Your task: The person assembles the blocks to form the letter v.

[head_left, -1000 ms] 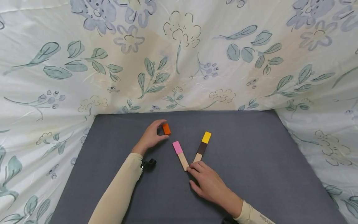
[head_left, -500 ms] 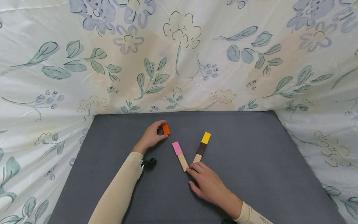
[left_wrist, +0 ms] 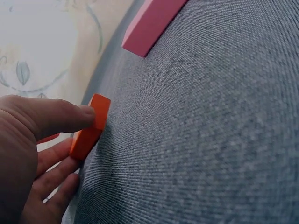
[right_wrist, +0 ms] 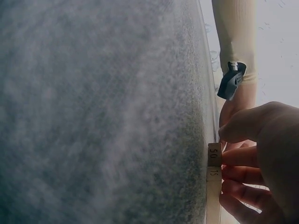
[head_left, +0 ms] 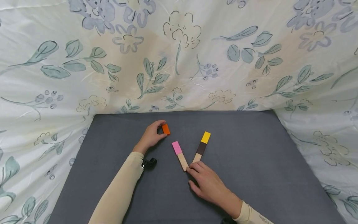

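In the head view my left hand [head_left: 152, 136] pinches an orange wooden block [head_left: 166, 129] between thumb and fingers at the back of the table. The left wrist view shows the thumb on one end of that orange block [left_wrist: 91, 128], which sits at the cloth. My right hand [head_left: 209, 183] rests its fingertips on the near ends of two plain wood blocks, the left one [head_left: 183, 162] and the right one [head_left: 197, 158]. A pink block [head_left: 176, 147] continues the left row. A dark brown block [head_left: 201, 148] and a yellow block [head_left: 205, 137] continue the right row, forming a V.
A dark grey cloth [head_left: 251, 174] covers the table. Floral fabric [head_left: 179, 62] hangs behind it and at both sides. A black wrist camera [head_left: 150, 163] sits on the left wrist. Printed marks show on block ends [right_wrist: 214, 154] by the right fingers.
The left thumb and fingers have closed in on the orange block, which has barely moved. My right hand and the V of blocks stay where they were.
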Demonstrator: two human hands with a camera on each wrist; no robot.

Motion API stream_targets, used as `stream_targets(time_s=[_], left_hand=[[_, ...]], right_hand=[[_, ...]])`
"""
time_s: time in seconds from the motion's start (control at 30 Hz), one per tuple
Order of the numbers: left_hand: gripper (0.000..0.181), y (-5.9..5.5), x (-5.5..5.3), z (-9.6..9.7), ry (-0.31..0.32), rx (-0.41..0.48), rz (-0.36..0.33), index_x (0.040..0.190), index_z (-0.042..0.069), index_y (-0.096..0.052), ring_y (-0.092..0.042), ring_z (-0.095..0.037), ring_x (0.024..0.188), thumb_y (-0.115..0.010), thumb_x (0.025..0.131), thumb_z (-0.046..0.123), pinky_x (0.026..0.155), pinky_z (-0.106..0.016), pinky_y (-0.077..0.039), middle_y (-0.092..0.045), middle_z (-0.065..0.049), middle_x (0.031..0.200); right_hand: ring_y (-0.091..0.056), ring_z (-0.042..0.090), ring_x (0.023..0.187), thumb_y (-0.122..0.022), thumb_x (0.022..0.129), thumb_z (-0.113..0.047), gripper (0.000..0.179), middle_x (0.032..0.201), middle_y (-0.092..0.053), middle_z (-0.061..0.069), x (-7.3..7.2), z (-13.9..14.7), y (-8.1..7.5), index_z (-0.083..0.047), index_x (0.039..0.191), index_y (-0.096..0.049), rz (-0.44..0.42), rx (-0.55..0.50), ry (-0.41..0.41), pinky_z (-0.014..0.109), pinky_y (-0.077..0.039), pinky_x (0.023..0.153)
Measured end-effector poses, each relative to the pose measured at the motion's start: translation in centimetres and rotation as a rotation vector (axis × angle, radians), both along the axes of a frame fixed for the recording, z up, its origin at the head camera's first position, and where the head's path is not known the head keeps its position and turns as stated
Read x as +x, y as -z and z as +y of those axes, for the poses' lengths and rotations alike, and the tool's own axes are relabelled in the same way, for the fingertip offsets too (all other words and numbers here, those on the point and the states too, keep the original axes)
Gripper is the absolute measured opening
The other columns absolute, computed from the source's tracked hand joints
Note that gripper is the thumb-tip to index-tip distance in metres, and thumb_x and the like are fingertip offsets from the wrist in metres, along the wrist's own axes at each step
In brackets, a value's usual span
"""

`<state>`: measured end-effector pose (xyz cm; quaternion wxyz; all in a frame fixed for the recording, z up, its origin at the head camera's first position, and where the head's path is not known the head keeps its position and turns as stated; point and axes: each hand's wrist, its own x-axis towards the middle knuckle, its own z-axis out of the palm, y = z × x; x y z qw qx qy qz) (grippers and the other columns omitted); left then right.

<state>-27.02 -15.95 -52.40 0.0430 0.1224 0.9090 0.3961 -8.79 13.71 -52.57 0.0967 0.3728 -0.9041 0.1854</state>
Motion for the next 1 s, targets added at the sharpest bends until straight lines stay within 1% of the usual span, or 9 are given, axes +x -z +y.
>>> stream_targets(time_s=[0.17, 0.5, 0.63, 0.8, 1.0], left_hand=[[0.062, 0.0, 0.1, 0.0, -0.004, 0.012, 0.008, 0.154, 0.007, -0.057, -0.056, -0.035, 0.136, -0.084, 0.098, 0.012, 0.12, -0.052, -0.041, -0.06, -0.014, 0.15], [0.062, 0.1, 1.0, 0.3, -0.022, 0.038, 0.005, 0.151, 0.007, -0.059, -0.058, -0.035, 0.131, -0.086, 0.096, 0.016, 0.118, -0.053, -0.043, -0.062, -0.014, 0.148], [0.062, -0.2, 1.3, 0.5, -0.03, 0.042, 0.006, 0.151, 0.008, -0.06, -0.058, -0.035, 0.131, -0.086, 0.096, 0.016, 0.118, -0.053, -0.044, -0.062, -0.013, 0.147], [0.062, -0.5, 1.6, 0.6, -0.023, 0.055, 0.016, 0.151, 0.007, -0.06, -0.059, -0.035, 0.131, -0.087, 0.095, 0.015, 0.117, -0.053, -0.044, -0.063, -0.013, 0.147], [0.062, -0.7, 1.9, 0.9, -0.025, 0.055, 0.029, 0.15, 0.007, -0.061, -0.059, -0.033, 0.13, -0.087, 0.095, 0.014, 0.117, -0.052, -0.044, -0.063, -0.012, 0.146]], right_hand=[[-0.059, 0.018, 0.112, -0.085, 0.093, -0.024, 0.039, 0.121, -0.065, 0.002, 0.0, -0.1, -0.1, -0.008, 0.127, -0.077, -0.021, 0.009, 0.006, 0.038, -0.058, 0.095], [-0.059, 0.018, 0.113, -0.086, 0.094, -0.025, 0.039, 0.122, -0.066, 0.002, 0.1, -0.2, -0.3, -0.008, 0.128, -0.077, -0.035, 0.023, 0.015, 0.039, -0.057, 0.096], [-0.059, 0.018, 0.113, -0.086, 0.094, -0.025, 0.039, 0.123, -0.066, 0.002, 0.2, -0.2, -0.4, -0.009, 0.128, -0.078, -0.034, 0.024, 0.017, 0.039, -0.057, 0.096], [-0.059, 0.018, 0.113, -0.086, 0.094, -0.026, 0.039, 0.124, -0.066, 0.002, 0.2, -0.2, -0.4, -0.009, 0.128, -0.078, -0.038, 0.026, 0.023, 0.039, -0.058, 0.096], [-0.06, 0.018, 0.113, -0.086, 0.094, -0.025, 0.039, 0.123, -0.066, 0.002, 0.2, -0.1, -0.4, -0.009, 0.128, -0.078, -0.037, 0.019, 0.022, 0.039, -0.058, 0.095]])
